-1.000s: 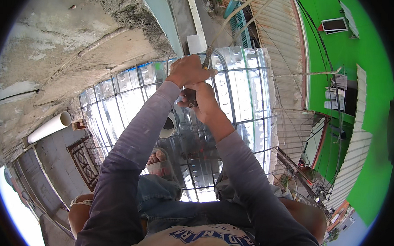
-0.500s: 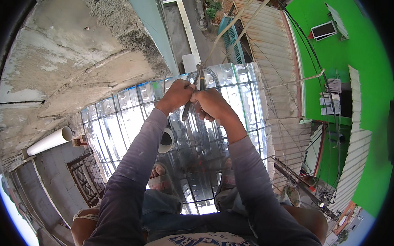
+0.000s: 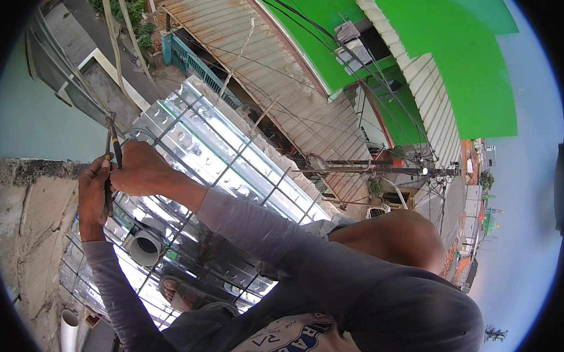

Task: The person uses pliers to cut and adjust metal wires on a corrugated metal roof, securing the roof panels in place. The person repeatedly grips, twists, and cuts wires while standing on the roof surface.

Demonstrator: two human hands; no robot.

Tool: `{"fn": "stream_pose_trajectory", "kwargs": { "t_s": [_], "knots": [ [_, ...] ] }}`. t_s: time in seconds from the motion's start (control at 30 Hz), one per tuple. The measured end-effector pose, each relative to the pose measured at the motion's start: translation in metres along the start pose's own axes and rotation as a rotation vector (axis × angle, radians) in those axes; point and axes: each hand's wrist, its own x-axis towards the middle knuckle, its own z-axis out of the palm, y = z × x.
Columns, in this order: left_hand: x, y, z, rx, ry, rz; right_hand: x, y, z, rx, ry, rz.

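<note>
Pincers [image 3: 116, 148] with slim dark handles stand upright at the upper left, their head beside the outer edge of a dark bar grid [image 3: 240, 154] laid over shiny metal sheets [image 3: 199, 139]. Both hands are together on the tool: the right hand [image 3: 139, 169] is closed around it from one side, and the left hand [image 3: 94, 193] grips it from the other, fingers partly hidden. Nearer the body, a pale pipe [image 3: 144, 257] pokes up through the grid, near a sandalled foot [image 3: 187, 298].
</note>
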Motion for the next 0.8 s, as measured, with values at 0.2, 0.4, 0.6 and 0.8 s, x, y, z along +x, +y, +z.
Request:
{"fn": "stream_pose_trajectory", "kwargs": {
  "t_s": [0.2,0.4,0.6,0.8],
  "knots": [
    [-0.01,0.033,0.003,0.171,-0.161,-0.074,-0.003,0.019,0.017,0.0,0.368,-0.233],
    [-0.022,0.033,-0.004,0.077,-0.133,-0.104,-0.026,-0.007,-0.001,-0.212,0.017,-0.449],
    [-0.034,0.059,-0.001,0.259,-0.307,-0.284,-0.032,0.016,0.017,-0.609,0.439,-0.687],
    [-0.041,0.052,0.006,-0.002,-0.084,-0.276,-0.016,0.04,0.023,-0.447,-0.006,-0.611]
  ]
}}
